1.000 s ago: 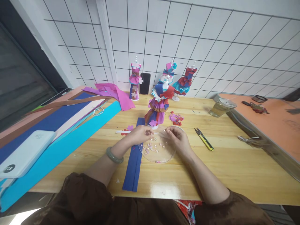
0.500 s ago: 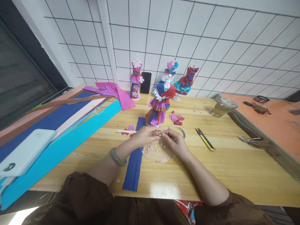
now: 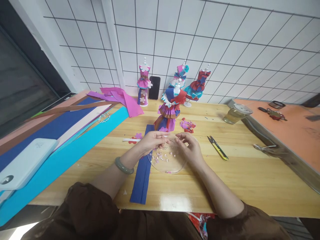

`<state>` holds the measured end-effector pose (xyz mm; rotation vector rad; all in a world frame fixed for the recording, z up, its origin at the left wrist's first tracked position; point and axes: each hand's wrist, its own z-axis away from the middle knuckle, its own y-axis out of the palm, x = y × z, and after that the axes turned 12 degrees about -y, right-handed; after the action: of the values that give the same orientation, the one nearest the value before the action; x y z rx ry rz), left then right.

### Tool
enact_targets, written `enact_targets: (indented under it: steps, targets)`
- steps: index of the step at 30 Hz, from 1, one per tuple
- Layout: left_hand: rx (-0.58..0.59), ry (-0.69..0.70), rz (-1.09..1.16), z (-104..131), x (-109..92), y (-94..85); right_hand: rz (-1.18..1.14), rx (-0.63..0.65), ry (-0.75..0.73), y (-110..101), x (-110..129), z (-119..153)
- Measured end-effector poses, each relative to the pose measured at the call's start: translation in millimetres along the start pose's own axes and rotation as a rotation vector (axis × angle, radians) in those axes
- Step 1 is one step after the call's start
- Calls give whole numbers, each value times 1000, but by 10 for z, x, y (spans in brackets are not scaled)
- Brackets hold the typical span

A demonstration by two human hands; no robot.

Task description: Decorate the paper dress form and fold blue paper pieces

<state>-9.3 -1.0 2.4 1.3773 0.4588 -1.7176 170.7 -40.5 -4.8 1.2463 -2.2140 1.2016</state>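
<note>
The beads (image 3: 167,160) lie just your side of your left hand (image 3: 151,141), grip unclear; your right hand (image 3: 193,150), loosely open, is farther.

Wood lies open between the blue strip (image 3: 141,180) and yellow-handled snips (image 3: 218,148).

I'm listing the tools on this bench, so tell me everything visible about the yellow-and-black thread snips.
The yellow-and-black thread snips are slim, their handle plastic-looking, yellow along one side and dark along the other. The narrow, dark blades look like metal, with tips slightly parted. They lie on the pale, wood-grained table, right of the person's right hand, handle end towards the person, tips pointing away and slanting leftward. Apart from the table, nothing is seen touching them.
</note>
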Motion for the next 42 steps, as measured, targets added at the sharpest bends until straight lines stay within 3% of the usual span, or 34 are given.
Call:
enact_targets:
  steps: [7, 13, 22, 27, 34, 39, 42]
  targets:
    - [-23, -20, 98, -18, 32, 25, 82, 61, -239, 37, 92, 24]
    - [-52, -23, 36, -34, 48, 67, 157, 109, -302, 53, 64, 56]
    - [-217, -14, -99, -52, 56, 91, 219, 105, -303, 40, 59, 40]
    - [-278, -7, -121, -27, 6, 21, 82, -61, -162, -47, 100, 12]
    - [-282, -64, -248, -7, -6, -45, -225, -356, 233, -205, -1, -72]
    - [-217, -12, -365, 6, -7, -80, -514, -434, 402, -260, -122, -123]
    - [-205, 4, -486, 46, -50, -136, -575, -449, 424, -285, -158, -132]
